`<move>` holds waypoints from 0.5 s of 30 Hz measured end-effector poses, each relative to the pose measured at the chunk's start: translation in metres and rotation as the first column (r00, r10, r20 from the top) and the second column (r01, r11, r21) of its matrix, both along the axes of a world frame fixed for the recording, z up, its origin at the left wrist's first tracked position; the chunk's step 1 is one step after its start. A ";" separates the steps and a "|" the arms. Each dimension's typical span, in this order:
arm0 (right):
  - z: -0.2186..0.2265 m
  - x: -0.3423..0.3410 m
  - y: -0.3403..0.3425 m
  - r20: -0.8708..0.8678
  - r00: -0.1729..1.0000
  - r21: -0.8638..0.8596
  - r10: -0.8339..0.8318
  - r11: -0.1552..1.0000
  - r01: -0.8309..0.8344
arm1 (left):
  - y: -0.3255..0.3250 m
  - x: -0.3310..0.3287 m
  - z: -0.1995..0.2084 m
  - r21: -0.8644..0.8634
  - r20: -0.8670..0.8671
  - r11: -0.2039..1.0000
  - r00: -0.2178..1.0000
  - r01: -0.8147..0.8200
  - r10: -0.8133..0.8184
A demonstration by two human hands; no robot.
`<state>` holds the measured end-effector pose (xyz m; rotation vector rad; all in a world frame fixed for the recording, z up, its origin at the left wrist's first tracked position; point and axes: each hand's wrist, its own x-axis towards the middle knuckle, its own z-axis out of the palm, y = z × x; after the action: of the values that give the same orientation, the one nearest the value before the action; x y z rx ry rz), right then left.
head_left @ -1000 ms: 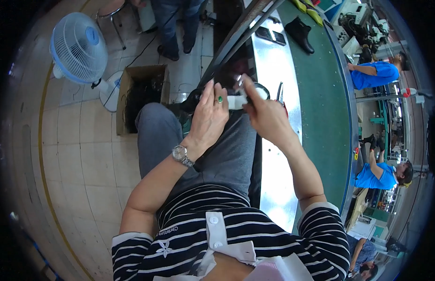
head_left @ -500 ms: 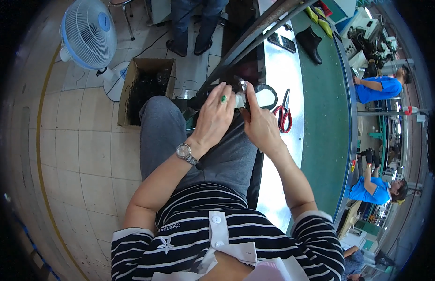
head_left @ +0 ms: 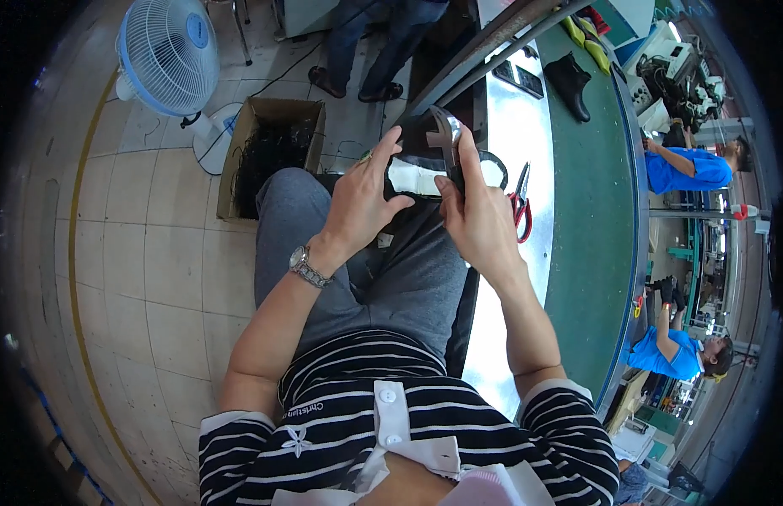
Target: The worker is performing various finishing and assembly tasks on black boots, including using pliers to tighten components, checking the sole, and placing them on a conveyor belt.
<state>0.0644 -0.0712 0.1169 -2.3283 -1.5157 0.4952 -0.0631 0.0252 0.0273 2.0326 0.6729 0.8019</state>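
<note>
A black shoe with a white underside [head_left: 413,179] is bottom up above my lap, its rounded end pointing right. My left hand [head_left: 358,194] curves round its left end, thumb along the near side and fingers at the far side. Closed round the dark handle of a metal hand tool [head_left: 446,133], probably pincers, is my right hand [head_left: 476,202]. The tool's curved head stands over the shoe; its tip is hard to make out. Red-handled scissors [head_left: 521,202] lie on the metal ledge just right of my right hand.
A cardboard box [head_left: 231,181] of dark scraps stands left of my knee, near a floor fan [head_left: 168,55]. A metal post [head_left: 484,59] slants across ahead. On the right, a green belt [head_left: 585,253] carries a black boot [head_left: 569,84]. A phone [head_left: 518,78] lies on the ledge.
My left hand has moved back and left off the top of the shoe, its thumb now spread from the fingers. More white underside shows. The tool's head has swung upright.
</note>
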 end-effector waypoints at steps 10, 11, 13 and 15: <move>0.003 0.056 0.006 0.157 0.985 0.017 -0.070 0.998 0.068 | 0.012 -0.009 -0.001 -0.107 0.028 0.982 0.987 0.159 -0.157; 0.001 0.059 0.008 0.174 0.975 -0.088 -0.138 0.984 0.155 | 0.008 -0.012 -0.003 -0.110 0.033 0.982 0.988 0.156 -0.153; -0.021 0.067 -0.014 0.271 0.962 -0.094 -0.029 0.994 0.056 | 0.000 -0.018 -0.007 -0.060 0.051 0.993 0.993 0.106 -0.103; -0.010 0.050 -0.022 0.193 0.980 -0.243 0.052 0.970 -0.004 | -0.017 -0.037 -0.007 -0.086 -0.058 0.995 0.997 0.045 -0.050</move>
<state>0.1145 -0.0934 0.1070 -2.6134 -1.6620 0.4924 -0.1000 0.0084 0.0203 1.9951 0.6779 0.6764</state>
